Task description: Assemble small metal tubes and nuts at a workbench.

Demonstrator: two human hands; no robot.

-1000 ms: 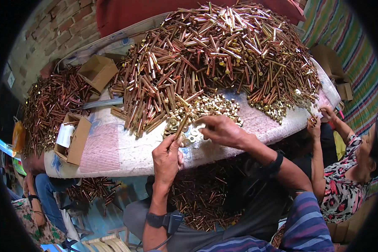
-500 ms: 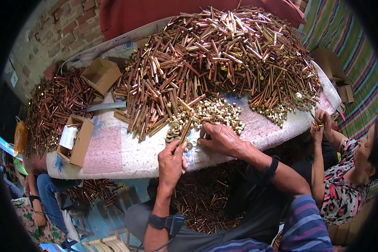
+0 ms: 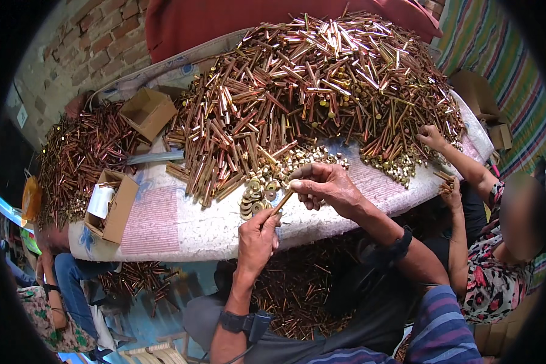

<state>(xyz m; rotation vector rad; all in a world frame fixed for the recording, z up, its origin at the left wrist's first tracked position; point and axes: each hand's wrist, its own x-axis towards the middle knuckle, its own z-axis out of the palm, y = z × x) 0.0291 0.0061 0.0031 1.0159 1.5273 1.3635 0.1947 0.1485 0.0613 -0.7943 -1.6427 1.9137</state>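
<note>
Just above the table's near edge, my left hand (image 3: 258, 241) is closed around a thin, brass-coloured metal rod (image 3: 283, 202) that slants up to the right. My right hand (image 3: 329, 189) pinches at the rod's upper end, thumb and forefinger together. Whatever small piece sits between those fingers is hidden. Beside the rod lies a cluster of flat round washers (image 3: 255, 197). Behind my right hand spreads a heap of small nut-like metal pieces (image 3: 294, 159). Farther back rises a big mound of coppery metal tubes and rods (image 3: 321, 79).
At left stand a box with a white roll (image 3: 120, 209) and a second cardboard box (image 3: 148, 112), near another rod pile (image 3: 82, 158). On the right a co-worker's hand (image 3: 432, 138) reaches into the mound. More rods (image 3: 297, 291) lie below the table edge.
My right hand has risen from the washers on the table to the rod's upper end. My left hand has shifted slightly right with the rod. The co-worker's one hand has moved to the mound.
</note>
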